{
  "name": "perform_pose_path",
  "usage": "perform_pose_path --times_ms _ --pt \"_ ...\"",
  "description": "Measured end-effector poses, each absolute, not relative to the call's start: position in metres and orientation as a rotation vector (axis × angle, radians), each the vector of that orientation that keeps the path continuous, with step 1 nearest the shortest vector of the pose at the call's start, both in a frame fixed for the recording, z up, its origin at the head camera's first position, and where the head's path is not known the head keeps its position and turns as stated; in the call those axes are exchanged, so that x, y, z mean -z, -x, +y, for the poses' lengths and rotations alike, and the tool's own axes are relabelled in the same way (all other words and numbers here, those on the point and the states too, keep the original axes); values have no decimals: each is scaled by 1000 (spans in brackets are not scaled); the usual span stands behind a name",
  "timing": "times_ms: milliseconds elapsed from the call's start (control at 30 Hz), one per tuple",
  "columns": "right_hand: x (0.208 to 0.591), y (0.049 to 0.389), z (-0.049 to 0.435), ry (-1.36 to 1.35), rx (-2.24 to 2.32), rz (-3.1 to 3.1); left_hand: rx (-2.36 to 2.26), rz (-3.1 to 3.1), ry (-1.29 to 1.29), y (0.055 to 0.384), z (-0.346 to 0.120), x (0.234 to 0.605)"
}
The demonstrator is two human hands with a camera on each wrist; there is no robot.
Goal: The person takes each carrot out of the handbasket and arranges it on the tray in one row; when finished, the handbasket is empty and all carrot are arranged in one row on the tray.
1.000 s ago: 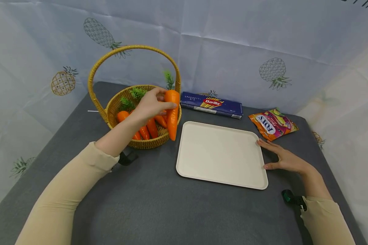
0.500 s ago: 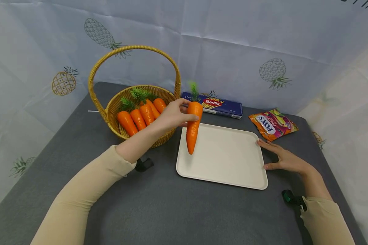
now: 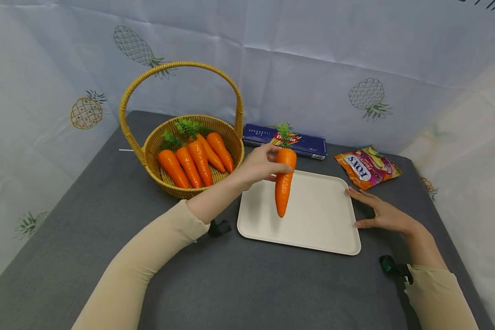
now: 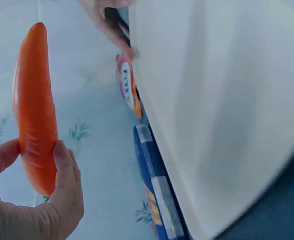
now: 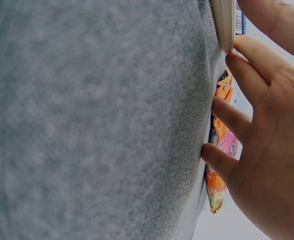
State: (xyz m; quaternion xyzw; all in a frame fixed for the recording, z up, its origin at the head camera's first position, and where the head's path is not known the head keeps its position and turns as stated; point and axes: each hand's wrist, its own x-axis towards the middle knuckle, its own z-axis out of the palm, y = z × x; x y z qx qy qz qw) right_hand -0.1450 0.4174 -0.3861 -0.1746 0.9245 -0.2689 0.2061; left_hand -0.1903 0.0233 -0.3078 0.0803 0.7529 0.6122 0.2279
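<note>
An orange carrot (image 3: 284,183) with a green leafy top is pinched near its thick end between the thumb and fingers of my left hand (image 3: 261,166). It hangs tip down over the left half of the cream tray (image 3: 321,215). In the left wrist view, the carrot (image 4: 37,105) shows whole between thumb and fingers, apart from the tray (image 4: 226,100). My right hand (image 3: 381,215) rests at the tray's right edge, fingers spread. The right wrist view shows the fingertips of that hand (image 5: 266,125) right at the tray's rim (image 5: 225,25).
A wicker basket (image 3: 150,149) with a tall handle stands at the back left, holding several carrots (image 3: 199,160). Behind the tray lies a blue spaghetti box (image 3: 309,145). An orange and purple Fox's candy bag (image 3: 367,167) lies at the back right, beyond the right hand.
My left hand has carried the carrot rightward and toward me, from the basket's right side to over the tray. The right hand and the tray have stayed put.
</note>
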Motion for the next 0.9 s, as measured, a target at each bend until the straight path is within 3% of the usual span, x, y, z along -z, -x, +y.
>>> perform_pose_path --times_ms 900 --pt "384 146 417 450 710 2573 -1778 1960 3 179 139 340"
